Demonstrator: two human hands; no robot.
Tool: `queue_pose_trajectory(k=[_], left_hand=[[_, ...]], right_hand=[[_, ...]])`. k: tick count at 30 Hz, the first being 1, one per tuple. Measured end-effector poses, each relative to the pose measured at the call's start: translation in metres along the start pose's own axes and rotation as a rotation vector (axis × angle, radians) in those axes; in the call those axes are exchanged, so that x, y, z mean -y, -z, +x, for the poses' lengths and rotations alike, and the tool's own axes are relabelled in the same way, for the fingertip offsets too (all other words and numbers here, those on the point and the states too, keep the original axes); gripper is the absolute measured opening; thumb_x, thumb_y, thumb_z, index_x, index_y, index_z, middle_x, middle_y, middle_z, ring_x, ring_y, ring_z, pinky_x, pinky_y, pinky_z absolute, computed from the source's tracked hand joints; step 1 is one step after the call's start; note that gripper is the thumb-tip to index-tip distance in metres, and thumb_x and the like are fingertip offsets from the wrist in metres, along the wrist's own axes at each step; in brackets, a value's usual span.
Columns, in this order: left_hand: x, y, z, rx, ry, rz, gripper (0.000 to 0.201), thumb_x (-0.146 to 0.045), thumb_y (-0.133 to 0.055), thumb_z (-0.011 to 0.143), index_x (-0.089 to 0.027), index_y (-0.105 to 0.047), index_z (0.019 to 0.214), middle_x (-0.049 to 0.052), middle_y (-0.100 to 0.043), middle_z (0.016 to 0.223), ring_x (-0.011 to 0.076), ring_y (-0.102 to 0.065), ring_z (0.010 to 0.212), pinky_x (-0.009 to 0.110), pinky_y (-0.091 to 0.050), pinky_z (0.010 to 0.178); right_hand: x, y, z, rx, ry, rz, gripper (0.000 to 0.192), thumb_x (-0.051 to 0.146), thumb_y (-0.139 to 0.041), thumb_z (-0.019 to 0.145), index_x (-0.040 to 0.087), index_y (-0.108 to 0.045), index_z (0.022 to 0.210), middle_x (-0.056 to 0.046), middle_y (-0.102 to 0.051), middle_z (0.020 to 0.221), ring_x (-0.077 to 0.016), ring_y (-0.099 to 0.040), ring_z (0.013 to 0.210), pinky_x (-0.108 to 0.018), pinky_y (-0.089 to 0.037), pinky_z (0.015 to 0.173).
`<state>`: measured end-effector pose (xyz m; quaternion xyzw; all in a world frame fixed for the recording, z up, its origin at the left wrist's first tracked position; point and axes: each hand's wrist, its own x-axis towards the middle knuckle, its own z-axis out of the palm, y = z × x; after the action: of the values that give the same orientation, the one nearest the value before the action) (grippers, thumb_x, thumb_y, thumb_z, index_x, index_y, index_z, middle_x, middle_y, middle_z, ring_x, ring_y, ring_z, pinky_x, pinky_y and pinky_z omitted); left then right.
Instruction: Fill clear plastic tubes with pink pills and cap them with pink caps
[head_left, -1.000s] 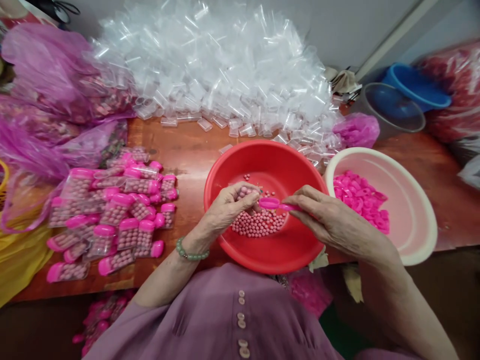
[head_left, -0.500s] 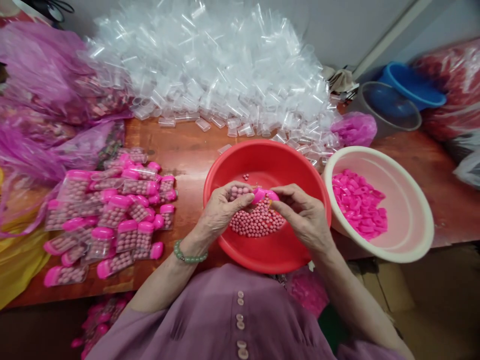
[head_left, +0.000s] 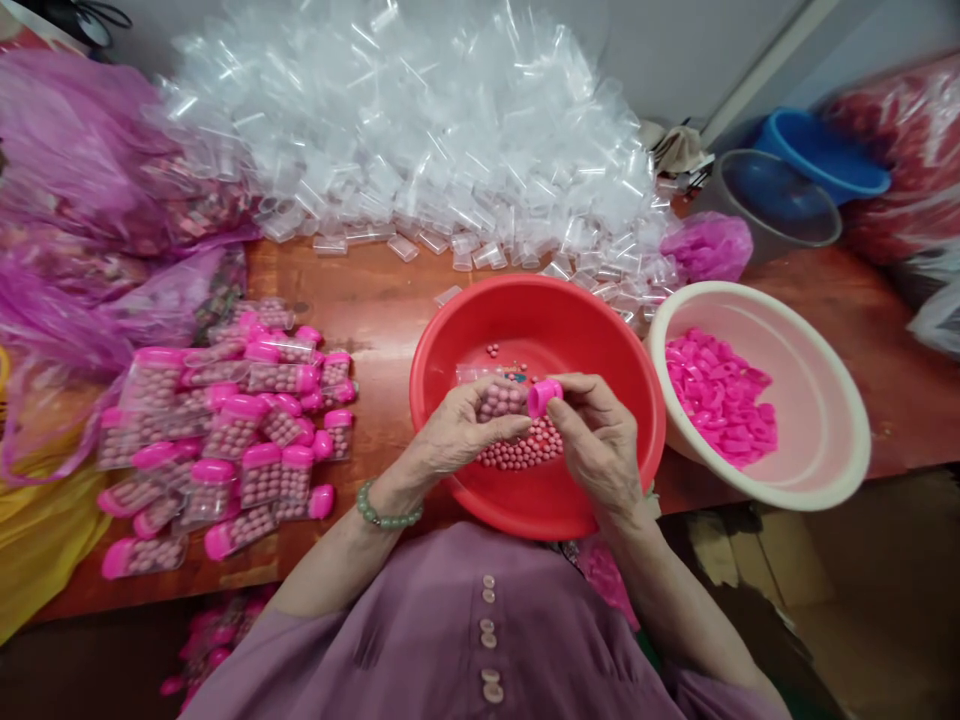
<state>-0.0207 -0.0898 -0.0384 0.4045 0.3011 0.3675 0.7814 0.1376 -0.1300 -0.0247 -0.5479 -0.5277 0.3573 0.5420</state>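
Note:
Over the red basin (head_left: 525,515), my left hand (head_left: 454,430) is closed round a small clear container of pink beads (head_left: 502,400), its mouth turned to the right. Between the thumb and fingers of my right hand (head_left: 604,445) is a bright pink cap (head_left: 544,397), its hollow side facing the container. Cap and container are close together; whether they touch I cannot tell. Loose pink beads (head_left: 521,452) lie in the basin beneath my hands. A clear piece of plastic and a few stray beads show behind my left fingers.
Capped bead containers (head_left: 240,430) lie heaped on the table at left, beside purple bags (head_left: 82,140). A big pile of clear empty containers (head_left: 420,130) fills the back. At right, a cream basin (head_left: 817,440) holds pink caps (head_left: 720,395); behind it stand a clear tub (head_left: 780,205) and a blue basin (head_left: 825,165).
The cap in my right hand has turned, and its hollow side now faces the container. My left hand has shifted slightly right, showing more of the container. The whole view has moved a little.

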Motion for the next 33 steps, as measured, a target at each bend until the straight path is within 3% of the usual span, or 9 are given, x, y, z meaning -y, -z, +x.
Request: queue_pose_trajectory(k=[4,9,14,28,30,33], left_hand=[[-0.001,0.001,-0.001,0.038,0.028,-0.024,0.033,-0.03,-0.083,0.069,-0.016,-0.066,0.093,-0.001,-0.064,0.082,0.0096,-0.061,0.073,0.024,-0.05,0.075],[0.004,0.004,0.0,0.098,0.014,0.002,0.029,-0.034,-0.078,0.077,-0.015,-0.065,0.095,-0.001,-0.062,0.078,0.0089,-0.059,0.068,0.023,-0.048,0.07],[0.008,0.007,0.001,0.136,0.001,0.021,0.031,-0.038,-0.075,0.08,-0.015,-0.064,0.097,0.0,-0.061,0.079,0.0092,-0.056,0.069,0.024,-0.046,0.07],[0.005,0.007,0.001,0.172,-0.008,0.095,0.039,-0.05,-0.068,0.083,-0.013,-0.056,0.09,-0.001,-0.052,0.075,0.0089,-0.045,0.065,0.023,-0.036,0.06],[0.005,0.007,0.0,0.178,-0.016,0.061,0.04,-0.051,-0.069,0.083,-0.013,-0.055,0.087,-0.001,-0.052,0.074,0.0088,-0.045,0.064,0.023,-0.035,0.059],[0.004,0.006,0.0,0.161,-0.01,-0.007,0.04,-0.051,-0.07,0.081,-0.014,-0.054,0.082,-0.003,-0.049,0.069,0.0074,-0.042,0.059,0.022,-0.033,0.055]], right_hand=[[0.007,0.004,0.012,-0.048,0.066,-0.055,0.016,0.034,-0.068,0.086,0.026,-0.068,0.1,-0.002,-0.07,0.093,-0.0158,-0.068,0.086,-0.033,-0.058,0.08],[0.012,0.005,0.022,0.073,0.101,-0.069,0.018,0.026,-0.071,0.083,0.026,-0.072,0.101,-0.001,-0.073,0.1,-0.0166,-0.068,0.095,-0.035,-0.057,0.088],[0.009,0.001,0.02,0.131,0.104,-0.122,0.021,0.025,-0.071,0.084,0.025,-0.073,0.104,-0.001,-0.075,0.097,-0.0164,-0.07,0.091,-0.035,-0.057,0.088],[0.002,-0.007,0.019,0.102,0.264,-0.253,0.015,0.021,-0.067,0.086,0.022,-0.072,0.1,-0.002,-0.076,0.095,-0.015,-0.072,0.086,-0.031,-0.058,0.081],[0.0,-0.006,0.018,0.13,0.352,-0.347,0.02,0.024,-0.066,0.087,0.021,-0.069,0.107,-0.005,-0.075,0.1,-0.0171,-0.071,0.09,-0.033,-0.058,0.083],[-0.004,-0.004,0.016,0.231,0.535,-0.534,0.052,0.034,-0.073,0.081,0.017,-0.056,0.127,-0.013,-0.07,0.114,-0.0244,-0.068,0.104,-0.041,-0.057,0.087]])
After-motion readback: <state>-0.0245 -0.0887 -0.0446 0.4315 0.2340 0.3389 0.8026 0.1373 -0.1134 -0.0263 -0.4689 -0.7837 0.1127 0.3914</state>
